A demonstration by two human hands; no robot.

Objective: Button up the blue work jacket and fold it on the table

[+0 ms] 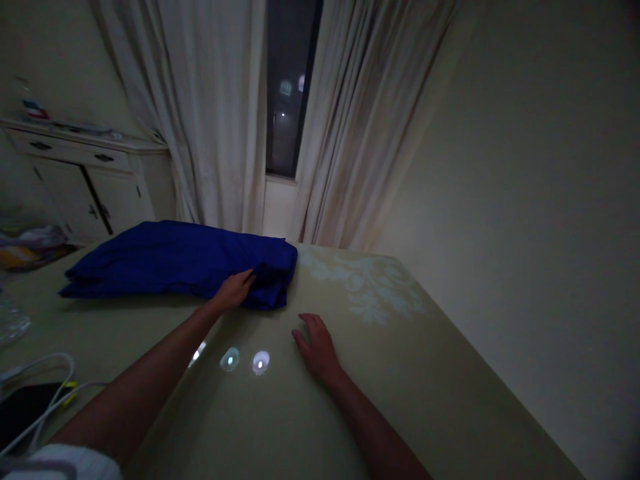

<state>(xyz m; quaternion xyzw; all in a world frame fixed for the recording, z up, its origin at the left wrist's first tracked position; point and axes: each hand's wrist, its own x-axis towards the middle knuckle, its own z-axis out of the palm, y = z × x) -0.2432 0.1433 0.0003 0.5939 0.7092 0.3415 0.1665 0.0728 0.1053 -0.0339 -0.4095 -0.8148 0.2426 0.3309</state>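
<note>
A folded blue cloth [175, 260] lies in a long, thick bundle across the far left part of the table [400, 387]. My left hand [235, 290] reaches to the near side of its right end, closed on a fold there; the fingertips are partly hidden in the dark crease. Right of the cloth and apart from it, my right hand [317, 347] hovers at or just over the tabletop. Its thumb and fingers are spread, with nothing in them.
At the left edge are a black device [25, 410] with white cables [63, 360] and a clear plastic object [13, 323]. Behind stand a white cabinet [70, 180] and curtains [215, 113] around a dark window [287, 87]. A wall [540, 200] borders the table's right side.
</note>
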